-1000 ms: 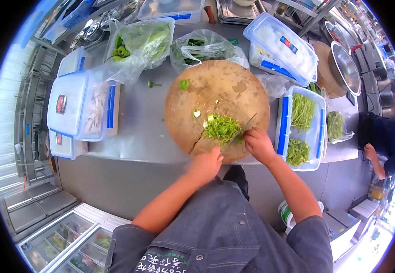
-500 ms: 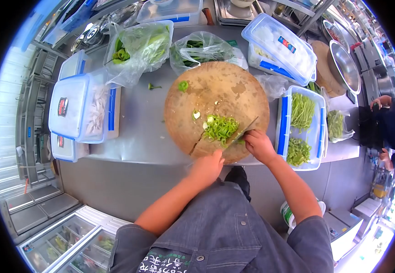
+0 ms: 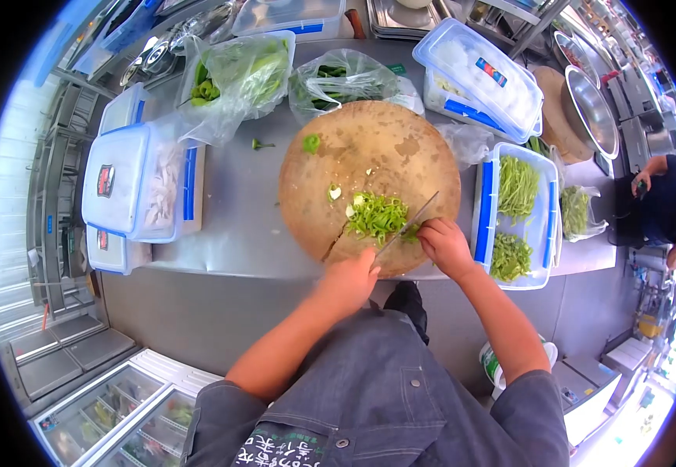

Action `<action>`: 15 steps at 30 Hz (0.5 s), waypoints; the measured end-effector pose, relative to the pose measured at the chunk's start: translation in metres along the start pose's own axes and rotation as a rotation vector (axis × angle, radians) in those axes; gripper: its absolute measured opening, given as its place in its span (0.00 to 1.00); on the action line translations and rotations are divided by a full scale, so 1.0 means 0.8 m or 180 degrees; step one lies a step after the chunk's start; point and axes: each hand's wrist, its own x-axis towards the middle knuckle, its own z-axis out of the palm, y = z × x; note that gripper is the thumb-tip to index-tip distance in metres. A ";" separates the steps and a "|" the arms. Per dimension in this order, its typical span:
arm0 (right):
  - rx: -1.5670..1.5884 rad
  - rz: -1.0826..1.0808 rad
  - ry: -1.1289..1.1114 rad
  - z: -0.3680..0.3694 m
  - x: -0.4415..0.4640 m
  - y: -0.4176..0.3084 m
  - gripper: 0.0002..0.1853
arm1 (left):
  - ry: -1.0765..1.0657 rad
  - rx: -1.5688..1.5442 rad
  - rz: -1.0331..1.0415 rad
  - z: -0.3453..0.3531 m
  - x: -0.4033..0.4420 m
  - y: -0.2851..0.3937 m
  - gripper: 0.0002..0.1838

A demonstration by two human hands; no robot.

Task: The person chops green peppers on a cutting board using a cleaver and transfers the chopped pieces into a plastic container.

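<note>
My left hand [image 3: 349, 279] is closed round the handle of a knife [image 3: 409, 224], whose blade slants up and to the right over a round wooden chopping board [image 3: 361, 136]. Just right of the blade, my right hand [image 3: 444, 245] presses its curled fingers on a green pepper [image 3: 410, 236], mostly hidden under them. Left of the blade lies a pile of shredded green pepper [image 3: 377, 217]. A few pale seedy bits [image 3: 335, 191] and a pepper end [image 3: 311, 143] sit farther off on the board.
Bagged green peppers [image 3: 237, 78] and another bag of greens [image 3: 338, 82] lie behind the board. Lidded plastic boxes [image 3: 120, 183] stand at left, another box [image 3: 478, 78] at back right. An open tub [image 3: 544, 226] of cut greens is at right. Another person [image 3: 661, 198] stands far right.
The knife has shifted slightly up, with its blade showing more clearly beside the right fingers. My left hand has drawn a little left. The person at far right has moved an arm.
</note>
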 end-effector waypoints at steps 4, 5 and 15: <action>-0.0065 -0.0033 -0.0058 0.000 0.000 0.005 0.06 | -0.0017 0.0072 0.0182 -0.010 -0.020 0.015 0.13; -0.0065 -0.0023 -0.0054 0.001 -0.001 0.007 0.06 | -0.0026 0.0076 0.0185 -0.003 -0.017 0.014 0.13; 0.0000 0.0144 -0.0109 0.003 -0.006 0.013 0.06 | -0.0087 0.0142 0.0063 0.012 -0.004 0.007 0.13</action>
